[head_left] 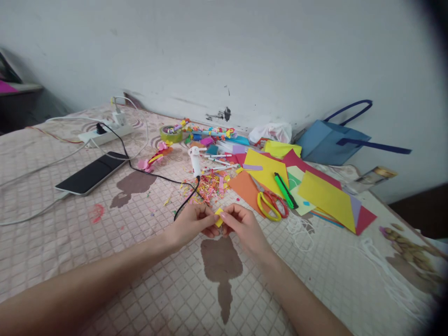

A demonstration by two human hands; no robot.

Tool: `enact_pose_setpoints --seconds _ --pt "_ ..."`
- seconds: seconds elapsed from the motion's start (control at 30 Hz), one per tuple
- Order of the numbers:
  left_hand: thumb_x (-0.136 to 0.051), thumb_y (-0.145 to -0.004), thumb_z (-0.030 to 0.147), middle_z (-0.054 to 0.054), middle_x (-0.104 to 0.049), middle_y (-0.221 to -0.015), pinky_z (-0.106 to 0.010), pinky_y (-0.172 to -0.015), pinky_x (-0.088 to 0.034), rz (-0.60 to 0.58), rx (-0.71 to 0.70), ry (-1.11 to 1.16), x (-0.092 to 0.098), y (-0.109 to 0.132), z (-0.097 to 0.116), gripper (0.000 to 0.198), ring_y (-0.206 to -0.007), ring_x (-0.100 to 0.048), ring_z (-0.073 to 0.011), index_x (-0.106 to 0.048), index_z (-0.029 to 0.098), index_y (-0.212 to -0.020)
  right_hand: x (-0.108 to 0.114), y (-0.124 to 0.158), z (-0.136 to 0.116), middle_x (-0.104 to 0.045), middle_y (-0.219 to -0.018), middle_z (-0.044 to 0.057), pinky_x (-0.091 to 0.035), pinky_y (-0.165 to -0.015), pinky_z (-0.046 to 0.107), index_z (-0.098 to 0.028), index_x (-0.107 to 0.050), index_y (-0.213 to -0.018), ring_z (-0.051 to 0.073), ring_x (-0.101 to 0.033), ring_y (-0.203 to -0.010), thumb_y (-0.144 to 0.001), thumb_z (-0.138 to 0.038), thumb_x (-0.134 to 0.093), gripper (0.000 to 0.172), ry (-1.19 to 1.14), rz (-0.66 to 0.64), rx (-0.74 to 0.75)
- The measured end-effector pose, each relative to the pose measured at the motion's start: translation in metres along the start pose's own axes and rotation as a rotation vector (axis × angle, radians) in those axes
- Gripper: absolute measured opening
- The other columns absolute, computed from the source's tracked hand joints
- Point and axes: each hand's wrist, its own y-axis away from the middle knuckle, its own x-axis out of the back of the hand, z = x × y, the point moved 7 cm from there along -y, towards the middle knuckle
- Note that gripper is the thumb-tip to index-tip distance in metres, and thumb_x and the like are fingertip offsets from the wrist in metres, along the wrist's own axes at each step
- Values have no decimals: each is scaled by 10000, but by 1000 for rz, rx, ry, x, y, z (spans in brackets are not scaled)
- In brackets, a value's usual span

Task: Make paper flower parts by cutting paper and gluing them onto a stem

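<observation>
My left hand (194,224) and my right hand (241,224) meet over the patterned bedspread (140,280). Both pinch one small yellow paper piece (219,216) between thumb and fingers, the left from its left side and the right from its right. Just beyond my hands lies a heap of coloured paper scraps (208,184). A white glue gun (195,161) with a black cord (157,177) lies behind that heap. Scissors with yellow and red handles (269,203) rest to the right of my right hand, on an orange sheet (245,186).
Yellow, red and orange paper sheets (325,196) spread at the right, with a green cutter (285,190) on them. A tablet (91,172) and a power strip (105,133) lie at the left. A blue bag (329,140) leans on the wall. Markers (219,158) and a tape roll (171,134) sit further back.
</observation>
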Motion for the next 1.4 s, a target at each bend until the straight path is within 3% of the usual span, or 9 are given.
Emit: enact_pose_setpoints --seconds 0.27,0.5,0.73,1.07,1.4 --pt "-671 -724 399 -46 -673 -619 -232 -590 -501 38 -17 37 1 1 0 307 -572 -633 -123 -551 116 -729 -1 3 0 -532 -532 -53 -406 -453 202 -178 -546 -685 77 -485 -450 -773 -322 -638 192 -48 102 44" --pt "-677 -702 385 -40 -665 -592 -223 -561 -498 51 -18 40 3 1 1 298 -550 -626 -122 -543 118 -705 -2 0 -2 -547 -528 -31 -439 -446 209 -169 -556 -691 89 -506 -451 -813 -432 -566 290 -74 24 -13" --pt "-686 -694 379 -44 -666 -590 -218 -560 -500 45 -3 43 2 0 0 295 -551 -628 -123 -546 119 -705 4 -1 1 -543 -509 -42 -418 -432 194 -170 -537 -668 80 -495 -436 -746 -371 -652 244 47 37 -39" --pt "-628 -756 429 -70 -673 -625 -229 -579 -496 67 -19 148 2 -2 -2 330 -573 -633 -132 -544 111 -726 -1 4 5 -517 -518 -61 -413 -431 199 -175 -522 -645 76 -479 -436 -728 -328 -662 224 -151 154 -27" --pt "-661 -730 362 -28 -668 -595 -210 -570 -495 106 -58 120 6 0 -3 261 -548 -621 -110 -556 125 -703 -4 2 4 -553 -551 -46 -439 -412 190 -167 -540 -663 69 -497 -427 -765 -393 -627 262 -219 87 -53"
